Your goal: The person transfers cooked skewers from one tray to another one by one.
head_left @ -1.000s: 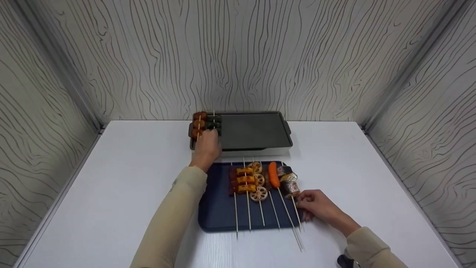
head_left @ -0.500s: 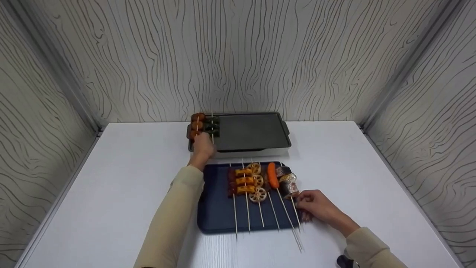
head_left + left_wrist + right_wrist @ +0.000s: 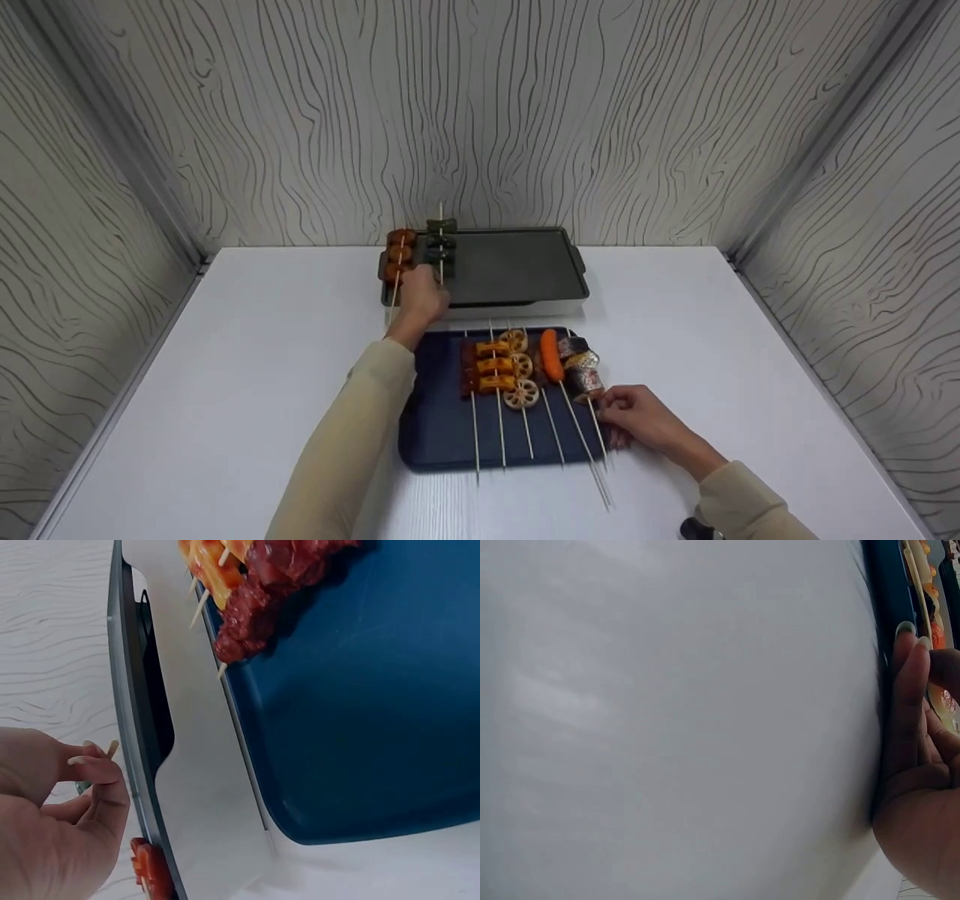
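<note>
At the grill pan's left end, my left hand (image 3: 424,294) pinches the stick of a skewer of dark green pieces (image 3: 441,241); its top stands beyond the pan's back rim. The left wrist view shows the stick's end (image 3: 112,749) between thumb and fingertips. Left of it a skewer of orange-brown chunks (image 3: 400,253) lies on the grill pan (image 3: 517,262), its stick slanting toward the wrist. My right hand (image 3: 637,420) grips the right edge of the blue tray (image 3: 435,442), close to a skewer of silvery rolled pieces (image 3: 581,367); its fingertips (image 3: 905,629) lie against the rim.
The tray carries several more skewers: dark red meat (image 3: 469,367), yellow-orange pieces (image 3: 496,365), lotus root slices (image 3: 521,394) and an orange sausage (image 3: 552,354). Their sticks overhang the tray's front. A dark object (image 3: 696,528) sits by the right sleeve. A patterned wall (image 3: 480,112) rises behind the pan.
The green skewer has risen and shifted right and back in my left hand. That hand went left, then came back right. My right hand has stayed put.
</note>
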A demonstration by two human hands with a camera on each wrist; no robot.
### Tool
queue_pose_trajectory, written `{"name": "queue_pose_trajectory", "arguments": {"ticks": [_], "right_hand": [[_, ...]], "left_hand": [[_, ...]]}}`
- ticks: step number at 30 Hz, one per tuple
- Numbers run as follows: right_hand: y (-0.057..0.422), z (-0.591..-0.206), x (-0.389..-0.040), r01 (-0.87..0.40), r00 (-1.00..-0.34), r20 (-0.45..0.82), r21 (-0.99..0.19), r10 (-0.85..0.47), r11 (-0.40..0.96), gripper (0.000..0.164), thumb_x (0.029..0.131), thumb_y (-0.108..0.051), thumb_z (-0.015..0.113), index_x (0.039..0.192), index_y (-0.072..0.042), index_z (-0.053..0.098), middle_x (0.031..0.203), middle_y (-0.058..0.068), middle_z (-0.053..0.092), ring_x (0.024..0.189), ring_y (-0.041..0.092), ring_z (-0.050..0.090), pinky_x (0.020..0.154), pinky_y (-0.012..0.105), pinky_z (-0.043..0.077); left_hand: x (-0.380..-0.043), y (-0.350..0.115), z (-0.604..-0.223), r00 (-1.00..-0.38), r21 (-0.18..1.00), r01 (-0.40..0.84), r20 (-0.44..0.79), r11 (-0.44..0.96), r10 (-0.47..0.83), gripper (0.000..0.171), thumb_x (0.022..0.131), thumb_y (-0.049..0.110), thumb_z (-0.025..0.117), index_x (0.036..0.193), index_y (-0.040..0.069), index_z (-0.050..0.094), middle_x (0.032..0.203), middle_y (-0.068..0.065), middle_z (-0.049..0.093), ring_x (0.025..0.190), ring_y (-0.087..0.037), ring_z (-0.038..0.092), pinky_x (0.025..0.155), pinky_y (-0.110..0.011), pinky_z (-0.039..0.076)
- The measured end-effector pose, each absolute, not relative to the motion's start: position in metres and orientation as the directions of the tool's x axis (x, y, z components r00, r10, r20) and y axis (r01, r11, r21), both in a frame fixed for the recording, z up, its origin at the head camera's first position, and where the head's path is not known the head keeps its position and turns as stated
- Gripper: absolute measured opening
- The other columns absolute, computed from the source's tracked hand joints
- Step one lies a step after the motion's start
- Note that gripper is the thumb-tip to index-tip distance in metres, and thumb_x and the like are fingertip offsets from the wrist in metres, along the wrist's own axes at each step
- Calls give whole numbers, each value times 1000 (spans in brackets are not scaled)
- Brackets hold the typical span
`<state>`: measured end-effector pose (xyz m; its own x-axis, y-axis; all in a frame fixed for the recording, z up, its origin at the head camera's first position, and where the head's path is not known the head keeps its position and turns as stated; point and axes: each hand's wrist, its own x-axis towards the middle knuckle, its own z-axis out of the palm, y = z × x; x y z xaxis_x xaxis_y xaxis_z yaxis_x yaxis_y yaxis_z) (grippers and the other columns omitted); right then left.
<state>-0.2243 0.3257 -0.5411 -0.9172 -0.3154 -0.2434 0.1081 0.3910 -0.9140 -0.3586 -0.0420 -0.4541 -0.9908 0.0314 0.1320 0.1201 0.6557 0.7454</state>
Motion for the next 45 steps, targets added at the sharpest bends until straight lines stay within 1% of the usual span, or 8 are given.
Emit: {"name": "queue_pose_trajectory", "arguments": {"ticks": [11,14,16,20,33,37,41,45], "right_hand": [[327,-540,-223,105,-915,-250,-905,-316,413,15,96,-7,65,101,7,66,66,2,64,52,11,60,51,25,51],[327,-541,-223,88,-921,-235,-901,-309,425,15,96,-7,65,101,7,66,67,2,63,52,11,58,50,25,50],[327,-540,-223,82,-924,-231,-898,-305,432,15,96,-7,65,101,7,67,67,2,62,52,10,57,50,25,50],[326,-538,-223,77,-923,-230,-895,-308,438,16,96,-8,65,101,7,67,68,2,63,53,10,57,51,25,50],[326,-537,-223,94,-921,-236,-907,-311,411,14,95,-5,64,101,8,64,66,4,63,52,12,59,50,26,51],[326,-537,-223,90,-921,-234,-906,-311,414,15,95,-6,65,101,8,65,67,4,64,52,12,59,50,26,51],[327,-539,-224,81,-920,-227,-907,-319,413,15,96,-6,64,102,8,65,68,5,64,52,12,59,50,27,52],[328,-541,-225,90,-916,-235,-909,-324,407,16,97,-6,63,103,8,64,67,6,64,52,12,60,49,27,52]], "left_hand": [[-340,-41,-449,-974,787,218,215,577,75,38,93,-6,52,65,12,34,56,6,22,52,-12,20,53,-32,23],[-334,-41,-447,-971,787,231,226,571,82,24,94,-4,55,71,4,50,59,4,36,55,-13,35,59,-34,38],[-329,-42,-445,-970,788,235,226,570,87,11,95,-2,57,84,-2,61,65,0,49,63,-16,48,70,-37,49],[-318,-42,-442,-966,788,256,233,560,112,11,96,1,59,97,-6,67,74,-9,63,72,-23,60,82,-45,53],[-284,-44,-444,-968,835,241,167,494,190,15,99,7,61,108,-4,68,95,-14,69,82,-23,66,80,-44,55],[-270,-46,-448,-964,863,238,154,445,218,17,99,5,59,111,-6,65,95,-16,68,70,-18,64,74,-41,56],[-255,-46,-455,-955,885,244,147,396,258,15,100,3,58,109,-8,63,83,-20,69,50,-14,61,61,-34,57],[-238,-47,-464,-946,891,238,123,386,300,12,101,3,57,107,-7,61,73,-18,68,46,-15,61,55,-30,56]]}}
